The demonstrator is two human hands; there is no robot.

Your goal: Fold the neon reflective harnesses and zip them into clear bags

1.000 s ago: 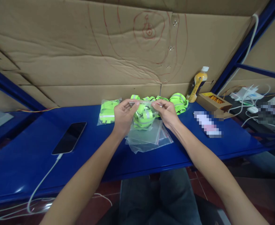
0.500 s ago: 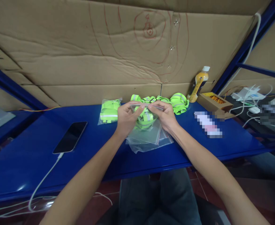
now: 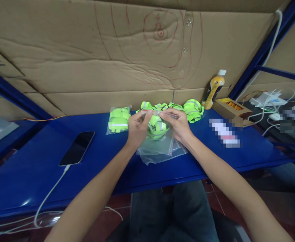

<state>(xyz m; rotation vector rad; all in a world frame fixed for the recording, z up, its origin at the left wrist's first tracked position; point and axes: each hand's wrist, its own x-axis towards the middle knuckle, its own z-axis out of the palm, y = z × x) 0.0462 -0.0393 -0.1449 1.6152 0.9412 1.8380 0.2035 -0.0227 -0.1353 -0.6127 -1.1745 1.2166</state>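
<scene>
Between my hands is a clear zip bag (image 3: 158,131) with a folded neon-yellow reflective strap inside. My left hand (image 3: 139,127) pinches the bag's top edge, thumb on the near side. My right hand (image 3: 179,124) grips the same edge a little further right. Beneath the filled bag lie several flat clear plastic bags (image 3: 154,154) on the blue table. A packed bag of neon-yellow straps (image 3: 118,120) lies just left of my left hand. Loose neon-yellow straps (image 3: 193,109) are heaped behind my hands, partly hidden by them.
A phone (image 3: 77,148) on a white cable lies on the blue table (image 3: 107,158) at left. An orange drink bottle (image 3: 214,89) and an open cardboard box (image 3: 231,109) stand at back right. Cardboard (image 3: 74,50) walls the back. A blurred-out item (image 3: 225,132) lies at right.
My left thumb has shifted slightly left along the bag's top edge, and the left hand is turned a little more upright. Both hands keep hold of the bag.
</scene>
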